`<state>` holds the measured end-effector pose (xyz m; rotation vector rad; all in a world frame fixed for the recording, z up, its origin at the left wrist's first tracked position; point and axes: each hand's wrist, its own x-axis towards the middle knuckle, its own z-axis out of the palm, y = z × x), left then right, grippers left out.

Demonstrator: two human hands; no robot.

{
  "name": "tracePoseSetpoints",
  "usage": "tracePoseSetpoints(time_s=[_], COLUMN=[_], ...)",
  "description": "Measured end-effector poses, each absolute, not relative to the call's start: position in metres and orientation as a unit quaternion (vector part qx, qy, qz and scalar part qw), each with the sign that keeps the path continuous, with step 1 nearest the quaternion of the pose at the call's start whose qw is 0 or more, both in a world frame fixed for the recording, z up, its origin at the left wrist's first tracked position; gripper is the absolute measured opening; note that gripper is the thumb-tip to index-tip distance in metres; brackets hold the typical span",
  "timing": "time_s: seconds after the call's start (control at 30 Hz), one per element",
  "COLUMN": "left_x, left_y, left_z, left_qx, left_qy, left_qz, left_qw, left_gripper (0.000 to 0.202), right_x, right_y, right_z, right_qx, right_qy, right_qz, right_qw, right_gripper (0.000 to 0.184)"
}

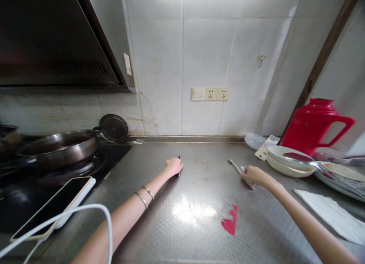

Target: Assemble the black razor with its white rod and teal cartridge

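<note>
My left hand is closed on the steel counter, left of its middle. A slim object with a black tip pokes out above and below the fingers; its kind is mostly hidden by the hand. To the right, my right hand has its fingers pinched on a thin white stick with a dark end, which looks like a toothbrush. The stick slants across the counter, dark end pointing to the back left. A bit of clear material shows beside the right fingertips.
A pan stands on the black hob at left, near a phone with a white cable. A torn red patch marks the counter front. At right are stacked bowls, a red thermos jug and a white cloth.
</note>
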<state>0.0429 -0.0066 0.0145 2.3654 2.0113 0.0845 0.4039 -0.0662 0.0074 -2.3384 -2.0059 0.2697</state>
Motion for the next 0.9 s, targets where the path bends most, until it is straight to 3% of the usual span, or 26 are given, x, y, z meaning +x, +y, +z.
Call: tracePoseSetpoints(time_s=[0.17,0.4,0.63,0.9], left_x=[0.037,0.033,0.044,0.047], left_y=[-0.017,-0.028,-0.034,-0.037], left_z=[0.016,0.012,0.011,0.014], left_qx=[0.763,0.763,0.764,0.763], left_qy=[0.645,0.644,0.643,0.643], left_qz=[0.028,0.037,0.047,0.050], left_qw=[0.025,0.034,0.026,0.029], left_gripper=[0.038,0.035,0.035,0.036], right_x=[0.407,0.387,0.295,0.200], right_y=[-0.060,-0.066,-0.068,-0.073], right_z=[-0.001,0.012,0.014,0.016], right_qx=[-0.745,-0.714,-0.669,-0.654], right_qy=[-0.662,-0.694,-0.736,-0.750], right_qz=[0.082,0.085,0.039,0.043], right_qw=[0.018,0.035,0.097,0.089], right_gripper=[0.018,0.032,0.029,0.032])
